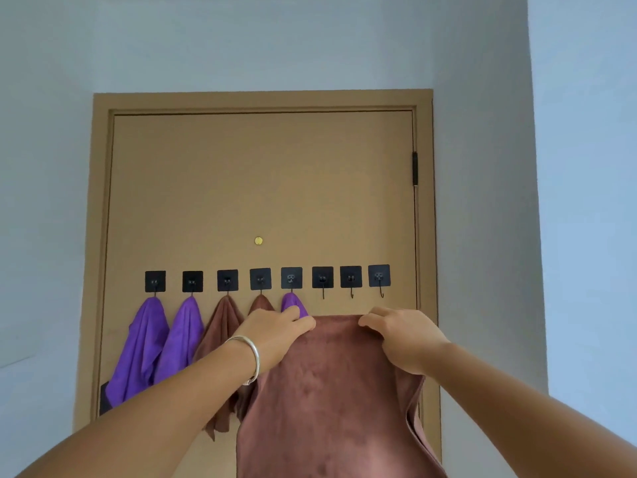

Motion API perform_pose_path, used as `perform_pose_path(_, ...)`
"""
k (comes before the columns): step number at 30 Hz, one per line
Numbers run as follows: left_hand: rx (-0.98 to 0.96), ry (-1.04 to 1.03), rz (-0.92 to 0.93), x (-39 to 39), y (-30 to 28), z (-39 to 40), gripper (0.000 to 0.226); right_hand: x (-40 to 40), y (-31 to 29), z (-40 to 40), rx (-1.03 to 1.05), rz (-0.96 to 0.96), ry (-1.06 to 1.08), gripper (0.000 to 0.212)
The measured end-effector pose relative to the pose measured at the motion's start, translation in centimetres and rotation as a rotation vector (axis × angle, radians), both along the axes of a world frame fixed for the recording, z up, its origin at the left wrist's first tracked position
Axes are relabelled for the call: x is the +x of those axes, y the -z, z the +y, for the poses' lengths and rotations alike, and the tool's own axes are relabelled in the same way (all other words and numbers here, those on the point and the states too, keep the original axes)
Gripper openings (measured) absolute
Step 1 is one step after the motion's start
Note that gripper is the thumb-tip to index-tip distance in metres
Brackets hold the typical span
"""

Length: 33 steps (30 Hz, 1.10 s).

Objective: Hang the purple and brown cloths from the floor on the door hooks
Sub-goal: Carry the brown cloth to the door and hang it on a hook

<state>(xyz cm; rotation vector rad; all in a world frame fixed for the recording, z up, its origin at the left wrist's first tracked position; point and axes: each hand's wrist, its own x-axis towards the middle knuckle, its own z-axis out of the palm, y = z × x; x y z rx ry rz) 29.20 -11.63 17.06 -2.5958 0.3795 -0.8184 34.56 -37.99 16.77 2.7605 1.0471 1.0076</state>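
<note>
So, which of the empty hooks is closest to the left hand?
The sixth hook from the left, first of three bare ones. It is right beside the purple cloth and nearest the left hand.

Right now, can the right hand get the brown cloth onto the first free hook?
Probably yes. The right hand grips the brown cloth by its top edge, just below the first free hook. Nothing lies between them, though the left hand holds that edge too.

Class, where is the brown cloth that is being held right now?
Lower centre of the head view: the brown cloth is held up by both hands before the door, just under the three bare hooks.
</note>
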Motion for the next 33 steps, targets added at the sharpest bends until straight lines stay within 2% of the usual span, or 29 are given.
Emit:
perform_pose_path(10, -0.057, -0.045, 0.023, 14.6, -1.3, 3.3, 0.080, 14.8, -2.1, 4.2, -0.007, -0.014, 0.058, 0.056)
perform_pose_path(16, -0.044, -0.154, -0.015, 20.7, -2.6, 3.2, 0.072, 20.6, -3.4, 6.2, -0.035, -0.049, 0.076, 0.056)
perform_pose_path(19, -0.063, -0.215, -0.016, 23.3, -2.9, 2.8, 0.060, 23.2, -3.7, 7.3, -0.077, -0.074, 0.079, 0.051)
perform_pose_path(24, -0.062, -0.279, 0.002, 26.8, -2.7, 2.9, 0.053, 26.9, -3.5, 9.1, -0.123, -0.076, 0.110, 0.041)
perform_pose_path(28, -0.070, -0.303, 0.001, 28.8, -2.1, 3.1, 0.041, 29.0, -2.7, 10.0, -0.176, -0.097, 0.128, 0.037)
perform_pose_path(33, -0.111, -0.271, 0.026, 30.5, -0.7, 3.1, 0.041, 30.7, -0.7, 11.7, -0.281, -0.171, 0.148, 0.035)
